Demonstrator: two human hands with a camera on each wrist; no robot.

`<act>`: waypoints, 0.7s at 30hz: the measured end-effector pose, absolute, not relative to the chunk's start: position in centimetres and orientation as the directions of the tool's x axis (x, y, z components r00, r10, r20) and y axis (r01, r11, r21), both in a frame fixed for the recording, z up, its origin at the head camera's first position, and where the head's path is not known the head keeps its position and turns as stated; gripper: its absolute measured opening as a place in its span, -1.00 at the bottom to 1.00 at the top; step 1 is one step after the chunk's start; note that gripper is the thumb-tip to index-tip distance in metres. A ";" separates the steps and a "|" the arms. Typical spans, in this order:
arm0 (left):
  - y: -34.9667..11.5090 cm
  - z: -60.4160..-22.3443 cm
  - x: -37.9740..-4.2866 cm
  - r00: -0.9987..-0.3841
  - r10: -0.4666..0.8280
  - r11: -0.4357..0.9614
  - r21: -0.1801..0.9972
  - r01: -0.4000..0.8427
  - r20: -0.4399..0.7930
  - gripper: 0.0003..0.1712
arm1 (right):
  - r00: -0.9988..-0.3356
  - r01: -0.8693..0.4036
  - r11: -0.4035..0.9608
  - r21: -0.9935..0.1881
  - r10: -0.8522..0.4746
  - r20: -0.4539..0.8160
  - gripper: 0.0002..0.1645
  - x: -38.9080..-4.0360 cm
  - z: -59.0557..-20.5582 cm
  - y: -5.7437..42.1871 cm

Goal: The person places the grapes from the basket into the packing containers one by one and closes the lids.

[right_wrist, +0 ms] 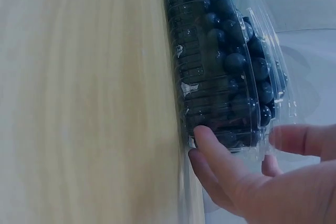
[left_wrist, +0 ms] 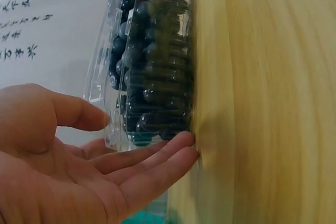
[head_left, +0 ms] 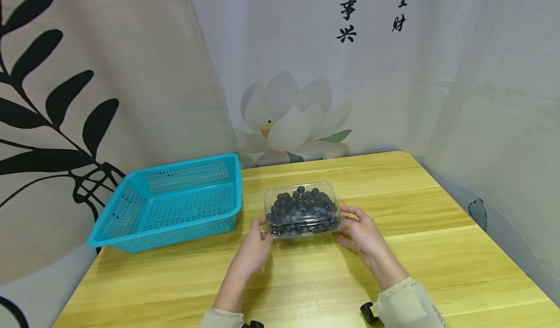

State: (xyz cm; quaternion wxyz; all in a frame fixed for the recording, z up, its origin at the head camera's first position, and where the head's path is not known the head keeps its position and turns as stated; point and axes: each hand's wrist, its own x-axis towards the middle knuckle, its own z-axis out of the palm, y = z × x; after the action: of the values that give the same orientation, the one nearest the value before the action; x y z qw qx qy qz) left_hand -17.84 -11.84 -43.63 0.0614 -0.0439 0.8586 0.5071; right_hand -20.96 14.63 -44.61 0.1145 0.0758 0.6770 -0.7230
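A clear plastic clamshell box of blueberries sits on the wooden table, its lid closed over the fruit. At its left end is my left hand; in the left wrist view the fingers reach out nearly straight along the box end, with the thumb by the lid rim. My right hand is at the opposite end with spread fingers. In the right wrist view, fingertips touch the lower corner, and the thumb lies near the rim. The ridged side wall faces that camera.
A blue perforated plastic basket stands on the table to the left of the box. Behind the table hangs a curtain with a printed flower and characters. Its far edge runs close to the curtain.
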 end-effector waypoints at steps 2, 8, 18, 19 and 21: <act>-11.9 -43.5 -17.9 -0.988 -0.023 0.489 0.860 -0.145 -0.153 -0.34 | -0.962 0.268 -0.055 -0.962 -0.060 -0.265 -0.31 -21.0 -44.6 14.7; -12.1 -43.1 -18.2 -0.989 -0.053 0.530 0.835 -0.144 -0.138 -0.35 | -0.958 0.284 -0.045 -0.958 -0.055 -0.281 -0.31 -21.2 -44.5 14.8; -12.7 -42.9 -20.0 -0.981 -0.034 0.354 0.915 -0.192 -0.193 -0.40 | -0.954 0.291 -0.043 -0.956 -0.093 -0.286 -0.24 -22.8 -44.2 15.1; -12.7 -43.0 -20.3 -0.979 -0.039 0.344 0.917 -0.199 -0.198 -0.41 | -0.952 0.296 -0.041 -0.954 -0.092 -0.291 -0.24 -23.0 -44.2 15.0; -12.7 -43.1 -20.9 -0.978 -0.050 0.350 0.914 -0.206 -0.202 -0.44 | -0.952 0.300 -0.040 -0.953 -0.083 -0.296 -0.23 -23.6 -44.2 14.9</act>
State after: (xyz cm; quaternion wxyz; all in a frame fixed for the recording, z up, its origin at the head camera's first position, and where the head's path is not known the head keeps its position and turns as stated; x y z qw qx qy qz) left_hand -20.90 -12.65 -43.05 0.0693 -0.0780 0.8188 0.5645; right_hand -23.57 14.90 -44.16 0.1335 0.0799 0.6800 -0.7165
